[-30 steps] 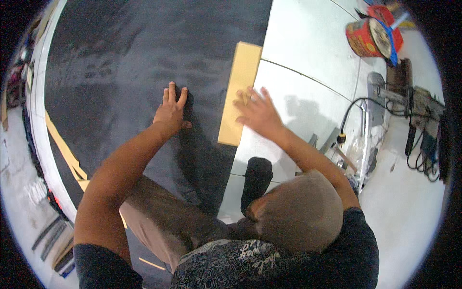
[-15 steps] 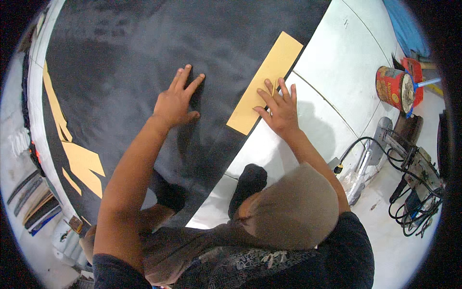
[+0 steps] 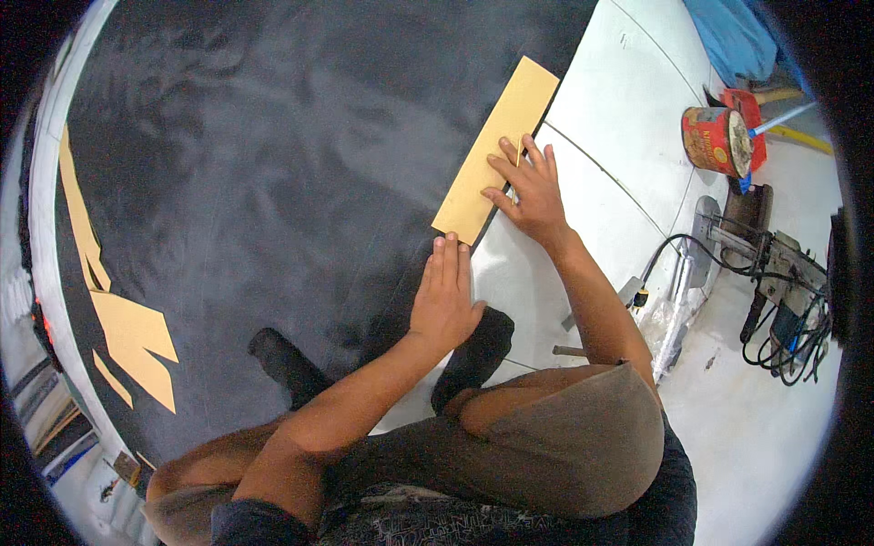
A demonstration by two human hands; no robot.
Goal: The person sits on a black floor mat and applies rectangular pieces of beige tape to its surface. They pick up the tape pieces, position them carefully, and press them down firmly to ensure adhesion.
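Note:
A long straight strip of tan card-like sheet (image 3: 510, 100) lies on a large black sheet (image 3: 228, 164), along its right edge. My right hand (image 3: 535, 193) rests on the strip's right side with fingers spread, and a thin yellow pencil-like stick (image 3: 519, 151) is tucked between them. At the strip's near end, my left hand (image 3: 443, 296) lies with its fingers stretched out and their tips touching that end. Over on the left side of the black sheet lie several tan offcuts (image 3: 132, 332) with pointed, uneven shapes.
White tiled floor (image 3: 619, 127) borders the black sheet on the right. A red tin (image 3: 717, 141) stands there, near a machine with black cables (image 3: 783, 273). A blue cloth or sheet (image 3: 728, 36) hangs at the far right. My feet in dark socks (image 3: 478, 355) are close by.
My left hand has moved right, from the middle of the black sheet to the strip's near end. My right hand stays on the strip. The view has shifted slightly.

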